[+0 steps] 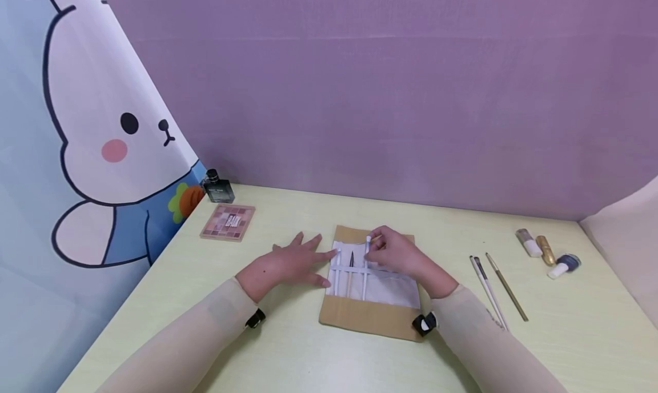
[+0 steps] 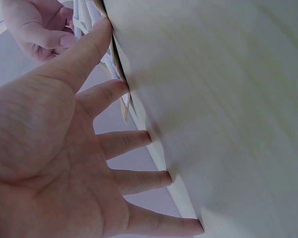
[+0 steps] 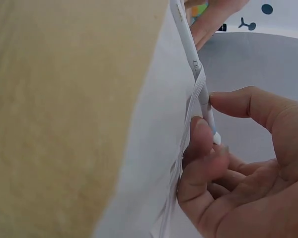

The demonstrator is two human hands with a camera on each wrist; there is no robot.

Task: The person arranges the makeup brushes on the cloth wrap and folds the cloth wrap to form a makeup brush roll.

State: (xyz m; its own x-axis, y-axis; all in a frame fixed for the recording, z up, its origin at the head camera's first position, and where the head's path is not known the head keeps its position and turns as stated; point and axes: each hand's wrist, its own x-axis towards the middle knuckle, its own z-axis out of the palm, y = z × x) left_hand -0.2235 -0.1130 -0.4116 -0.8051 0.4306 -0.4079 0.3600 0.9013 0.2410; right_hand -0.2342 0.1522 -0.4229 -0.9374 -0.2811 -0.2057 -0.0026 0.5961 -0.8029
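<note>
A brown brush roll (image 1: 370,317) with a white lining lies unfolded on the table. My right hand (image 1: 398,255) pinches the upper end of a slim white makeup brush (image 3: 187,44) between thumb and fingers. In the right wrist view, that brush passes under a white elastic band (image 3: 192,101). Left of it in the roll lie a dark-tipped brush (image 1: 350,276) and another white brush (image 1: 337,276). My left hand (image 1: 288,267) rests with fingers spread, its thumb and index finger at the roll's left edge. The other fingertips touch the table in the left wrist view.
Two brushes, one white (image 1: 490,293) and one gold (image 1: 508,289), lie right of the roll. Several small bottles, including a gold one (image 1: 546,250), lie at far right. A palette (image 1: 228,222) and a dark perfume bottle (image 1: 219,189) are at back left.
</note>
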